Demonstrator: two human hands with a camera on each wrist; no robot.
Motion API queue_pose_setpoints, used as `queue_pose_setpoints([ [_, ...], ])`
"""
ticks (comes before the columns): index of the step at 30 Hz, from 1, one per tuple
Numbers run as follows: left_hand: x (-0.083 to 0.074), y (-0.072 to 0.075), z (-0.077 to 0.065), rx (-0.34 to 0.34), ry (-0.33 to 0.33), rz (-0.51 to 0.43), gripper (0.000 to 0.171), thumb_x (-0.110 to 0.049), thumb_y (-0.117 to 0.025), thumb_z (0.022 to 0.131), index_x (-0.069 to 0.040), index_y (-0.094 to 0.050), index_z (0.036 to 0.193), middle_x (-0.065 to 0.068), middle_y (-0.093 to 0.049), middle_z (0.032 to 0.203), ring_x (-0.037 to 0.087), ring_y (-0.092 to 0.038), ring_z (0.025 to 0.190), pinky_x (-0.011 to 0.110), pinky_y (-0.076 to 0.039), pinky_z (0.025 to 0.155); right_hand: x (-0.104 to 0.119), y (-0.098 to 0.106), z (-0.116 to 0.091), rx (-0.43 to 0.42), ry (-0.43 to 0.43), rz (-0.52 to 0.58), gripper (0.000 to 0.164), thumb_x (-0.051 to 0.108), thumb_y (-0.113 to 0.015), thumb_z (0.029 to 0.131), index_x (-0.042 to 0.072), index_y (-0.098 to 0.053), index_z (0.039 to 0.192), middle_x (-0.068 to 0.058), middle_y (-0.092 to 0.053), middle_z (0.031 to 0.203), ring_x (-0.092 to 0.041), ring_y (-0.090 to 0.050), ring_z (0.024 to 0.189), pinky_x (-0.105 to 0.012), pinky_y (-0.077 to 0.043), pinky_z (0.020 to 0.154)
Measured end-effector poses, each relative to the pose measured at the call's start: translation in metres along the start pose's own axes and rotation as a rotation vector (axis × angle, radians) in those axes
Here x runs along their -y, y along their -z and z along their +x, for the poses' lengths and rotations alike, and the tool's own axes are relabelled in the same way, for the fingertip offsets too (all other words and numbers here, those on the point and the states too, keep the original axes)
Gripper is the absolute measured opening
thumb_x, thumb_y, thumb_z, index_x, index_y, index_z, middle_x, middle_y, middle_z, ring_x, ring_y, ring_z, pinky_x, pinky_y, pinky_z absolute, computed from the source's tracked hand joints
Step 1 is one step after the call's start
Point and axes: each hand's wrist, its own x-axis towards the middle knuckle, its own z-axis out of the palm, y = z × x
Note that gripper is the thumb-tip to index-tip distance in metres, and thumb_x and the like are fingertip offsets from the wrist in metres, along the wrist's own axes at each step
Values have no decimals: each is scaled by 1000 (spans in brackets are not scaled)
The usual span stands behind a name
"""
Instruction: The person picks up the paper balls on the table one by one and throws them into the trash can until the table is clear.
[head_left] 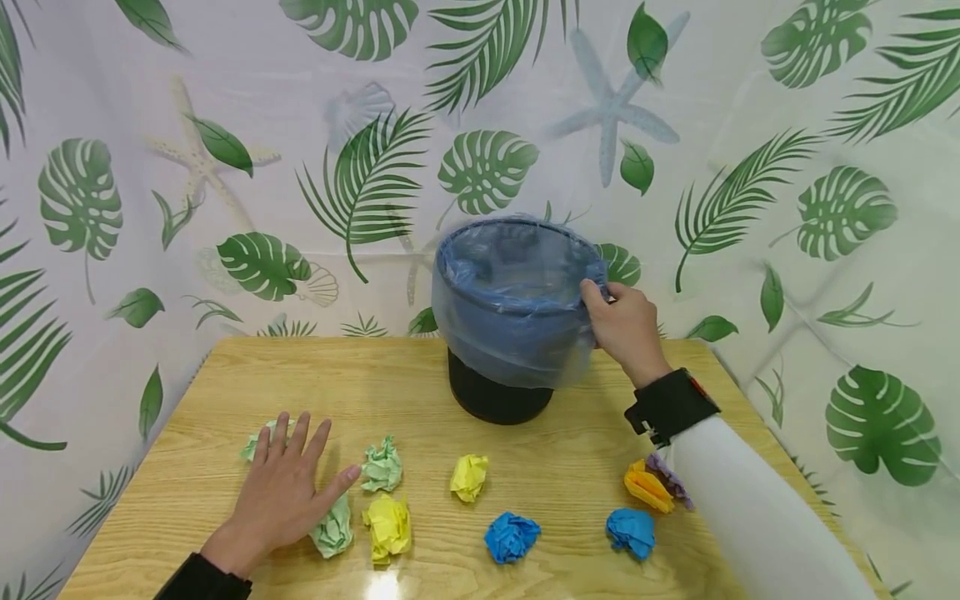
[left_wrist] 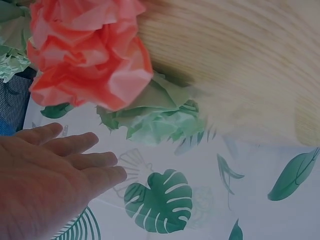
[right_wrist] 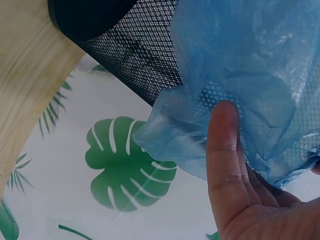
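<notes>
A black mesh wastebasket (head_left: 501, 402) stands toward the back of the wooden table, lined with a thin blue plastic bag (head_left: 495, 346) folded down over its rim. At the rim's right side my right hand (head_left: 628, 327) grips bag and basket edge, thumb on top. Outside the bag, one finger (right_wrist: 225, 155) stretches along the mesh. My left hand (head_left: 281, 492) is spread flat over the crumpled papers at left, fingers straight. Under it, a coral paper ball (left_wrist: 90, 55) shows only in the left wrist view. Green paper balls (head_left: 382, 464) lie around this hand.
Two yellow paper balls (head_left: 468, 477) lie mid-table, and two blue ones (head_left: 512, 537) sit nearer the front. An orange paper ball (head_left: 647, 486) touches a purple one (head_left: 672, 482) beside the right forearm. A leaf-patterned cloth (head_left: 480, 83) hangs behind the table.
</notes>
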Motion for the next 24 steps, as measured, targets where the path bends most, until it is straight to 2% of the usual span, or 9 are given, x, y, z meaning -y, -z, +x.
queue_pose_setpoints([
  [8, -2, -3, 0, 4, -2, -1, 86, -66, -45, 102, 1, -39, 157, 35, -28, 160, 57, -11, 150, 70, -6, 121, 10, -15, 4, 0, 12, 35, 53, 58, -43, 106, 11, -47, 83, -6, -41, 62, -34, -59, 63, -42, -54, 63],
  [12, -3, -4, 1, 6, 4, 10, 87, -67, -45, 102, 1, -39, 157, 35, -28, 160, 57, -11, 150, 70, -6, 121, 14, -22, 6, 28, -3, 64, 51, 57, -44, 106, 12, -43, 83, -6, -38, 65, -35, -58, 65, -43, -54, 63],
  [15, -4, -3, 1, -2, 2, 15, 87, -67, -45, 102, 1, -40, 156, 35, -28, 160, 57, -12, 150, 70, -7, 121, 18, -27, 7, 47, -7, 68, 52, 58, -44, 106, 10, -50, 88, -6, -39, 65, -35, -59, 66, -42, -55, 63],
  [18, -5, -3, 2, -7, -1, 18, 86, -66, -45, 102, 0, -41, 156, 35, -29, 160, 57, -13, 150, 70, -7, 121, 22, -31, 8, 49, -6, 75, 53, 58, -45, 106, 9, -62, 102, -4, -41, 62, -34, -62, 64, -42, -56, 61],
  [21, -6, -4, 2, -7, 0, 21, 86, -66, -45, 102, 0, -41, 156, 35, -29, 159, 57, -14, 149, 70, -7, 121, 24, -33, 7, 62, -3, 74, 57, 59, -45, 105, 7, -66, 112, -3, -42, 60, -33, -63, 64, -41, -57, 61],
  [24, -8, -4, 2, 5, 4, 13, 86, -67, -44, 102, -1, -40, 157, 34, -28, 160, 57, -12, 150, 68, -5, 122, 25, -34, 6, 80, -1, 76, 62, 61, -43, 105, 6, -66, 122, -8, -46, 64, -34, -64, 68, -40, -57, 64],
])
